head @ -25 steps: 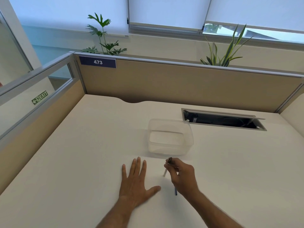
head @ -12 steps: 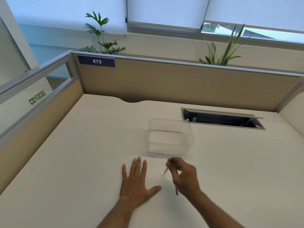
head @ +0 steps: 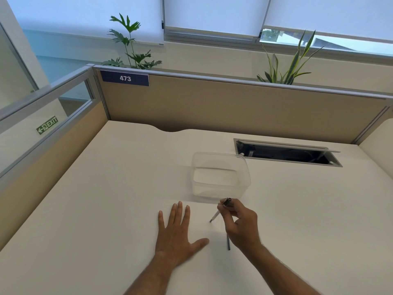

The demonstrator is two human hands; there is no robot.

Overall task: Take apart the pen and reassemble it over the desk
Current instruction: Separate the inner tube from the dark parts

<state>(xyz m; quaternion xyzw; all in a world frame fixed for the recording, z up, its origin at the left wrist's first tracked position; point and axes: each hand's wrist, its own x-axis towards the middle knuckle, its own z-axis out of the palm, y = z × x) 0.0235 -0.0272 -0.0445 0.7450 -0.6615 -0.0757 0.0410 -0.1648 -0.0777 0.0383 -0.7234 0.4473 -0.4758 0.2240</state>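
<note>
My right hand [head: 240, 225] pinches a dark pen barrel [head: 226, 202] between thumb and fingers, its open end tilted up toward the camera. A thin whitish pen part [head: 214, 217] slants down to the left below the fingers; whether it is held or lies on the desk I cannot tell. A thin dark blue refill [head: 228, 244] lies on the desk, partly hidden under my right hand. My left hand [head: 176, 233] rests flat on the desk, palm down, fingers spread, holding nothing.
A clear plastic container [head: 220, 176] stands on the white desk [head: 106, 209] just beyond my right hand. An open cable slot [head: 287, 153] is cut into the desk at the back right. Beige partitions [head: 234, 107] close the back and left sides.
My right hand has lifted the pen barrel slightly and turned its end up. My left hand has stayed flat in place.
</note>
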